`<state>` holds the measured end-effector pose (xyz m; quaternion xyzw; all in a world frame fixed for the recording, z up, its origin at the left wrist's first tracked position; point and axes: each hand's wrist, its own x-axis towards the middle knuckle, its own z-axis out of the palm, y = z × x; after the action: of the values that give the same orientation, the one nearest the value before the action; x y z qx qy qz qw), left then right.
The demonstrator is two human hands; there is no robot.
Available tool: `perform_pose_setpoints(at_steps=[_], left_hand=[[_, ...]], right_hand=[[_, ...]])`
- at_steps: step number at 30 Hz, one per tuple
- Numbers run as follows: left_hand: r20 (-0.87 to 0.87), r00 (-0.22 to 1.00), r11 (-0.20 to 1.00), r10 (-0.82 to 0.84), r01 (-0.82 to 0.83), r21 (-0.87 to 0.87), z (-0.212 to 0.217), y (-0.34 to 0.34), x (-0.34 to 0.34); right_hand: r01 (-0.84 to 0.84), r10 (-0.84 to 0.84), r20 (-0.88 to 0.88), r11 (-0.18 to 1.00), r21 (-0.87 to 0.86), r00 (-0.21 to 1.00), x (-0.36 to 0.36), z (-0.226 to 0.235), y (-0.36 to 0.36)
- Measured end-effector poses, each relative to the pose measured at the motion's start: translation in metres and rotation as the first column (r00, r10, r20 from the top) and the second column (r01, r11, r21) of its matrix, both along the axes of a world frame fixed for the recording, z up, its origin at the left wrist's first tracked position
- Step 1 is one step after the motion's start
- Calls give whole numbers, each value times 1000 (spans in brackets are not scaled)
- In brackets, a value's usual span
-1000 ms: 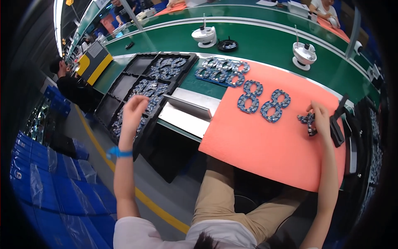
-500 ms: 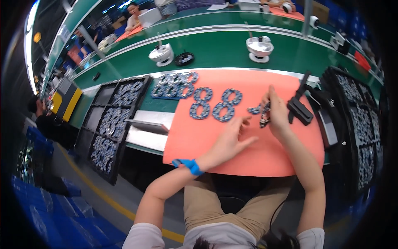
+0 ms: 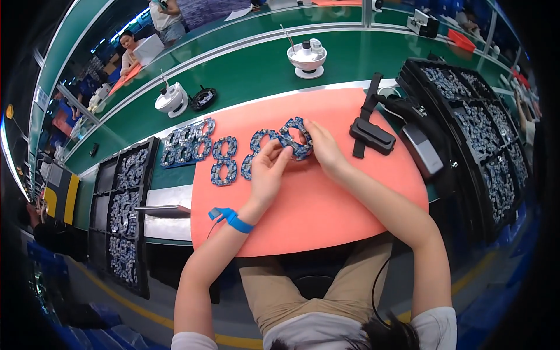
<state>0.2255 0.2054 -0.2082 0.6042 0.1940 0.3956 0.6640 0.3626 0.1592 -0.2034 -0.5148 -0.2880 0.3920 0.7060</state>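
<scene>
Above the orange-pink mat (image 3: 303, 216), both hands hold a blue ring-shaped circuit board (image 3: 301, 152) covered in small parts. My left hand (image 3: 268, 177), with a blue wrist strap (image 3: 236, 222) behind it, pinches the lower left of the ring. On the other side, the fingers of my right hand (image 3: 326, 151) grip its right edge. A figure-eight circuit board panel (image 3: 224, 162) lies flat left of my hands. Another panel (image 3: 247, 167) sits beside it, partly covered by my left hand. Several more panels (image 3: 186, 143) are grouped at the mat's far left corner.
Black compartment trays full of boards stand at the left (image 3: 124, 219) and right (image 3: 487, 134). A black strapped device (image 3: 373, 136) lies on the mat, near a grey box (image 3: 423, 150). White bowls (image 3: 307, 58) stand on the green bench behind. A metal bracket (image 3: 166, 211) is at left.
My hands have come together on the ring board; my left hand was empty and apart before. The board now faces up more plainly. The whole view has shifted.
</scene>
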Motion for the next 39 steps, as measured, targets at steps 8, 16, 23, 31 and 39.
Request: perform_pose_setpoints(at_steps=[8, 16, 23, 31, 39], left_hand=[[50, 997, 998, -61, 61, 1, 6, 2, -9], [134, 974, 983, -182, 177, 51, 14, 3, -14], [55, 994, 992, -93, 88, 87, 15, 0, -21], [-23, 976, 971, 218, -219, -91, 39, -38, -93], [234, 784, 811, 574, -506, -293, 25, -73, -277]], right_hand=[[-262, 261, 28, 965, 35, 965, -2, 14, -11], [-453, 459, -284, 887, 90, 842, 2, 23, -14], [-346, 373, -276, 927, 142, 886, 7, 2, -1], [-282, 262, 288, 959, 30, 921, 8, 2, -10], [-287, 320, 389, 947, -143, 864, -10, -1, -11]])
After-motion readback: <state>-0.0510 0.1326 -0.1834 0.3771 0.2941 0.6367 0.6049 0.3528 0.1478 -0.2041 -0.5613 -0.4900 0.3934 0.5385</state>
